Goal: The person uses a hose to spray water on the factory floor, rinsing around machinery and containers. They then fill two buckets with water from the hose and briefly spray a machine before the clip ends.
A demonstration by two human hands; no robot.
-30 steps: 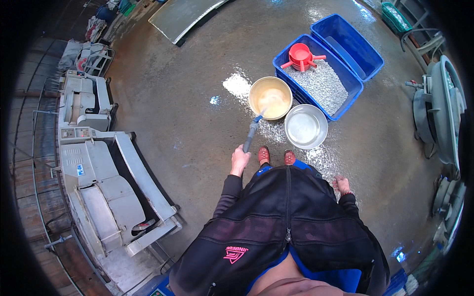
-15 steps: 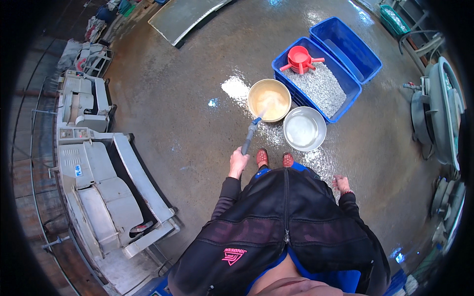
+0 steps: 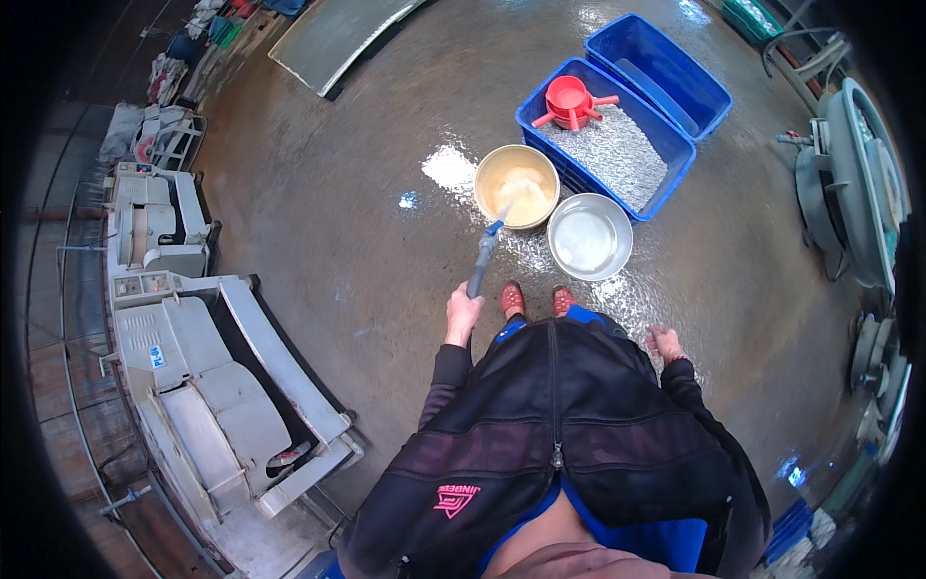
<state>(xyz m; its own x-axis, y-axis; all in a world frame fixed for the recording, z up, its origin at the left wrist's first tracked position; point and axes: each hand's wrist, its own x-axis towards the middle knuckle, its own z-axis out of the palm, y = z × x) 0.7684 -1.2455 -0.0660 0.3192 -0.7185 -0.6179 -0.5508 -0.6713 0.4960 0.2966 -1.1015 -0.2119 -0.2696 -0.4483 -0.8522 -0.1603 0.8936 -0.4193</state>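
My left hand (image 3: 462,315) grips a grey hose nozzle with a blue tip (image 3: 483,257), and it sprays water into a tan bucket (image 3: 516,185) holding foamy, cloudy water. Right beside that bucket stands a silver metal basin (image 3: 589,235) with pale liquid in it. My right hand (image 3: 664,342) hangs at my side with its fingers apart and nothing in it. My red boots (image 3: 532,299) stand on the wet concrete floor just behind both containers.
Two blue crates (image 3: 666,68) sit beyond the bucket; the near one (image 3: 617,159) holds small silvery fish and a red scoop (image 3: 569,100). Grey machines (image 3: 193,386) line the left. More machinery (image 3: 854,174) stands at the right. A flat metal panel (image 3: 333,34) lies at the far end.
The view has shifted slightly. The nozzle stays aimed at the tan bucket, and the foam inside it has spread. My right hand has not moved.
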